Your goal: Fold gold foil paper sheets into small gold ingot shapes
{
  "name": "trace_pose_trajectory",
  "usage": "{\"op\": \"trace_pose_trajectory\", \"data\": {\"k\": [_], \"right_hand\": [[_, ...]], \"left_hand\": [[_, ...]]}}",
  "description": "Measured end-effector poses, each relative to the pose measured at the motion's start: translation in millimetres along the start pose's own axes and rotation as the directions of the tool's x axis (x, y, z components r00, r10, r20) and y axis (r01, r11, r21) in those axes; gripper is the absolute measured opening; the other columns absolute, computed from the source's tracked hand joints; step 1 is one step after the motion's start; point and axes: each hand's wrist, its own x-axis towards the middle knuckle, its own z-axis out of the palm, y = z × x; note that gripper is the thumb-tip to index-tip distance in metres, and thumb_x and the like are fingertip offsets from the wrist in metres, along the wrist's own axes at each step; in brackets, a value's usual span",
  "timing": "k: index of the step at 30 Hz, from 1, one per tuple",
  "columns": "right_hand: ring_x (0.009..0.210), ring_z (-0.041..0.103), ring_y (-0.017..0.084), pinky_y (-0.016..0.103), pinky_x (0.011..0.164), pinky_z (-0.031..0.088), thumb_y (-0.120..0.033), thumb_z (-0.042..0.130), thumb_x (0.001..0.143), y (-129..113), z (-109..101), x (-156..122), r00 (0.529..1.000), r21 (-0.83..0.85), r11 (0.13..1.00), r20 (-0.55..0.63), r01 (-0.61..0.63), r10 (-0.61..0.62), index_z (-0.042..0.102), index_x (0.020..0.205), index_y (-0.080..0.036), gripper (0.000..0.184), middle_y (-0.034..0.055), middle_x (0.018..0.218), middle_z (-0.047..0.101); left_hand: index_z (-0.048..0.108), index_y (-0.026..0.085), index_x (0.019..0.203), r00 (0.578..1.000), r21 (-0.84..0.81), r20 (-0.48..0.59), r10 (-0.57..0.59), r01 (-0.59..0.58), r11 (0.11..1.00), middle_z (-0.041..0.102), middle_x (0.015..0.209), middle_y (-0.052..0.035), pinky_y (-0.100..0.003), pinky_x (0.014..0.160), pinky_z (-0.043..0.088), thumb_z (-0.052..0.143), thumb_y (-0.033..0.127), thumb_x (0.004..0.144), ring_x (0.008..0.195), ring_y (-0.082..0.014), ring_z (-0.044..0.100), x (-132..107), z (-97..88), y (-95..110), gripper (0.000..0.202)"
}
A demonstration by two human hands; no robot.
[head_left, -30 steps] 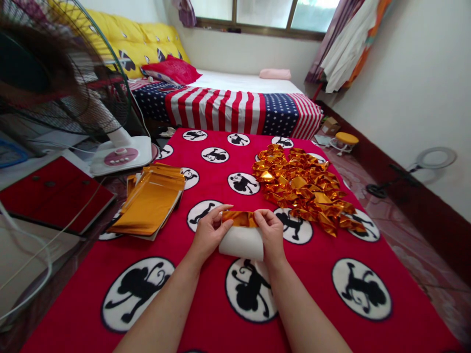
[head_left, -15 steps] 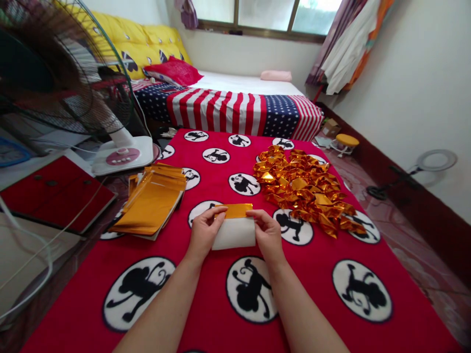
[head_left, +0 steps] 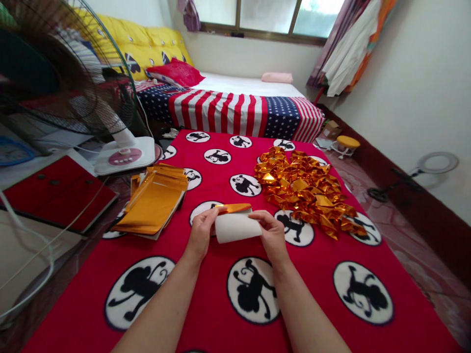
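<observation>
Between my hands is one sheet of gold foil paper (head_left: pixel 237 229), its white back toward me and a gold strip folded over along the far edge. The white part bends in a curve. My left hand (head_left: pixel 201 230) pinches the sheet's left end between thumb and fingers. At the right end, my right hand (head_left: pixel 271 234) grips the paper the same way. To the left lies a stack of flat gold foil sheets (head_left: pixel 152 201). A heap of folded gold foil pieces (head_left: pixel 303 189) spreads over the cloth on the right.
The red cloth with monkey circles (head_left: pixel 309 299) covers the surface under my hands. An electric fan (head_left: pixel 127 152) stands at the left, its blades blurred. Beyond are a bed with a striped, starred cover (head_left: pixel 235 110) and a yellow-topped stool (head_left: pixel 348 142).
The white part of the sheet has gone from flat to curved, and the gold strip looks narrower and tilted. My right hand has shifted slightly right; the stack and heap are unchanged.
</observation>
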Motion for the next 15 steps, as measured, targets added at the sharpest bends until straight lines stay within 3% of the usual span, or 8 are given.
{"op": "trace_pose_trajectory", "data": {"k": [3, 6, 9, 11, 15], "right_hand": [[0.082, 0.060, 0.017, 0.026, 0.071, 0.045, -0.020, 0.068, 0.076, -3.0, 0.4, 0.1, 0.999, 0.027, 1.000, -0.030, -0.016, 0.017, 0.075, 0.085, -0.023, 0.011, 0.0023, 0.086, 0.066], [0.067, 0.053, 0.013, 0.023, 0.059, 0.041, -0.027, 0.067, 0.080, -7.0, 1.4, -0.2, 0.996, 0.027, 0.999, -0.083, -0.032, 0.034, 0.074, 0.082, -0.022, 0.009, 0.0005, 0.078, 0.060], [0.069, 0.050, 0.012, 0.022, 0.056, 0.038, -0.029, 0.068, 0.080, -10.1, 1.7, -1.0, 0.980, -0.039, 0.999, -0.194, 0.037, -0.044, 0.071, 0.077, -0.020, 0.010, 0.0008, 0.085, 0.056], [0.074, 0.051, 0.013, 0.023, 0.061, 0.039, -0.030, 0.069, 0.080, -10.5, 1.0, -1.5, 0.963, -0.066, 0.995, -0.257, 0.070, -0.085, 0.068, 0.073, -0.019, 0.013, 0.0008, 0.085, 0.056], [0.064, 0.049, 0.011, 0.023, 0.060, 0.039, -0.034, 0.068, 0.081, -6.7, -0.4, -2.4, 0.946, 0.057, 0.998, -0.319, -0.031, 0.048, 0.066, 0.073, -0.018, 0.019, -0.0024, 0.068, 0.056]], "left_hand": [[0.073, 0.013, 0.102, 0.998, -0.102, 0.058, -0.015, 0.021, 0.995, 0.073, 0.100, -0.0096, -0.024, 0.065, 0.049, 0.059, 0.039, 0.079, 0.087, -0.0217, 0.066, -0.9, -0.4, 1.0, 0.037], [0.071, 0.013, 0.105, 0.996, -0.083, 0.080, -0.044, 0.051, 0.995, 0.073, 0.095, -0.0080, -0.025, 0.065, 0.050, 0.060, 0.032, 0.075, 0.080, -0.0196, 0.067, -0.3, -1.1, 0.5, 0.037], [0.071, 0.015, 0.103, 0.998, 0.081, 0.067, -0.017, 0.011, 0.997, 0.070, 0.075, -0.0029, -0.023, 0.058, 0.046, 0.065, 0.030, 0.072, 0.061, -0.0143, 0.061, 0.7, 0.2, -0.7, 0.036], [0.073, 0.014, 0.094, 0.995, 0.209, 0.076, 0.062, -0.076, 0.975, 0.069, 0.072, -0.0027, -0.024, 0.061, 0.046, 0.069, 0.031, 0.070, 0.063, -0.0147, 0.060, 0.8, 2.2, -1.2, 0.029], [0.068, 0.013, 0.067, 0.976, 0.388, 0.159, 0.148, -0.200, 0.900, 0.063, 0.068, -0.0021, -0.023, 0.064, 0.041, 0.067, 0.034, 0.075, 0.067, -0.0142, 0.055, -0.2, 4.2, -0.5, 0.022]]}}
